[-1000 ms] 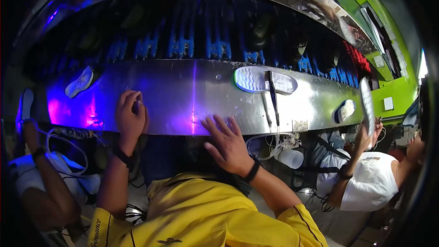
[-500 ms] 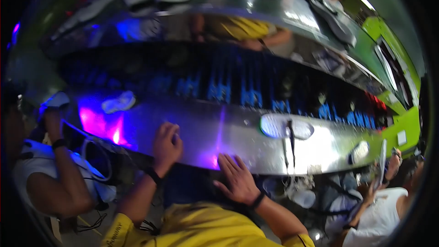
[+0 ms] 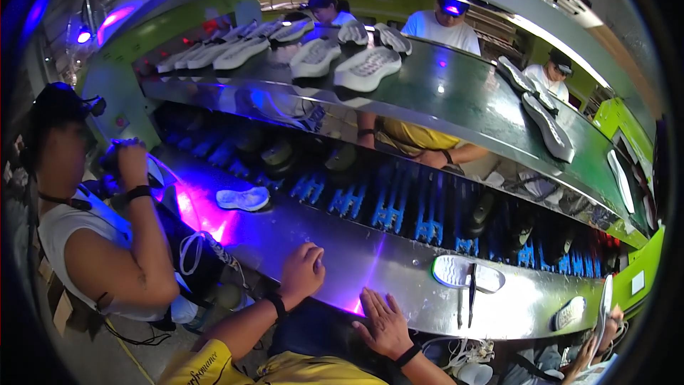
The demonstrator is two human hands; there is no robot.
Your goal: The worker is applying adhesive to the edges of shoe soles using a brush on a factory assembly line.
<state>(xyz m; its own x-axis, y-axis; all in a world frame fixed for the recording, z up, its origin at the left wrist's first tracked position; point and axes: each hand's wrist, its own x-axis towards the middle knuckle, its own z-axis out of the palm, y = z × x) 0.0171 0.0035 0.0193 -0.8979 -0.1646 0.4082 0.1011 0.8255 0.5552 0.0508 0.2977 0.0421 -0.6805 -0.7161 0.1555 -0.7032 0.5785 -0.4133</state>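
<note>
Both hands idled on the front edge of the steel conveyor table [image 3: 306,242]. Left hand [image 3: 303,271] was curled into a loose fist, holding nothing; right hand [image 3: 385,322] lay flat, fingers spread, also holding nothing. Nearest work: 1 white shoe sole [image 3: 467,273] just right of the right hand, thin dark tool [image 3: 471,292] lying across it. Another sole [image 3: 243,199] sat further left under purple light. Looked like a wait between pieces; next move likely needs a short rightward reach. Upper shelf [image 3: 456,100] carried more soles.

The left hand [image 3: 303,271] sat at lower centre of the frame, fingers curled into a loose fist. The right hand [image 3: 385,322] lay just right of it, flat, fingers spread. Both wrists wore dark bands.
</note>
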